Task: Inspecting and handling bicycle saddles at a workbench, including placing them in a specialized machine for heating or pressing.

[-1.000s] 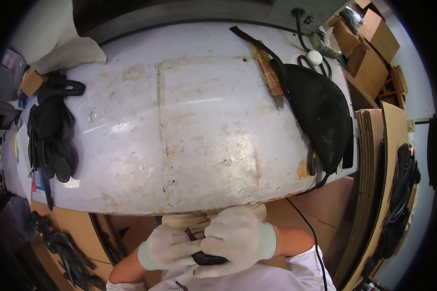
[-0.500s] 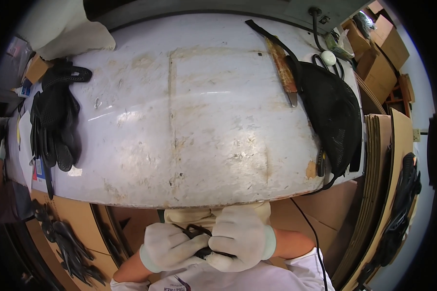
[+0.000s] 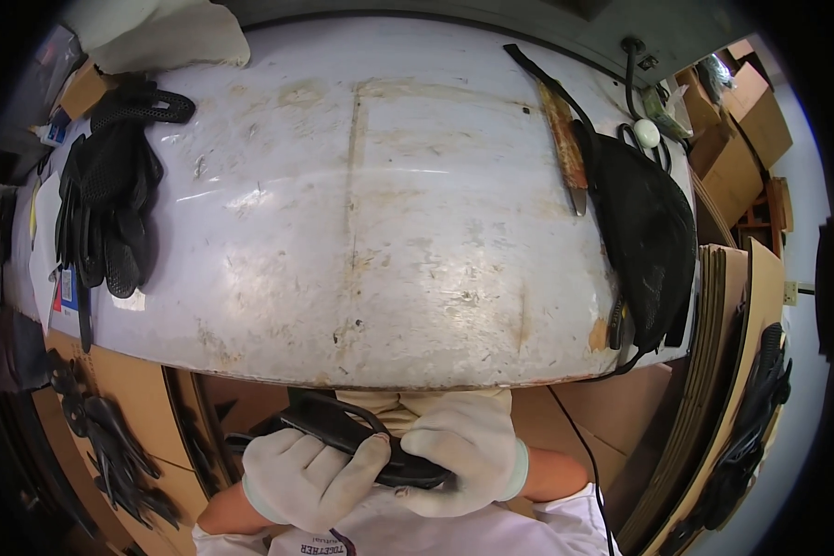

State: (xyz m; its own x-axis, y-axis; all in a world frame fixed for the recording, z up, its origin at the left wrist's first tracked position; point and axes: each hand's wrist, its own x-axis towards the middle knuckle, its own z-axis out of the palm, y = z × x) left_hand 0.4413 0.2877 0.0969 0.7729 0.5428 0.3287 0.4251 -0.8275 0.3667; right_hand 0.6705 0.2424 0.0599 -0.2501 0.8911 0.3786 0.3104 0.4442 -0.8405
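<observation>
My left hand (image 3: 310, 477), in a white knit glove, is closed around a black, smooth, padded-looking piece with a narrow loop (image 3: 329, 422). Its exact kind I cannot make out. From the other side my right hand (image 3: 463, 454), gloved the same way, grips that piece's right end. Both hands are close to my body, just below the worktable's near edge. Part of the black piece sticks out left past my left hand; the fingers hide some of its middle.
On the scuffed white worktable (image 3: 435, 269) lie black mesh pieces (image 3: 116, 190) at left. A black bag-like piece with straps (image 3: 649, 232) and a blade with a wrapped handle (image 3: 563, 139) lie at right. Cardboard (image 3: 732, 176) stands beyond; a black cable (image 3: 579, 435) hangs near my right arm.
More of the black piece now shows, extending up and left over my left hand. My left hand has moved slightly left and turned. The view has shifted a little.
</observation>
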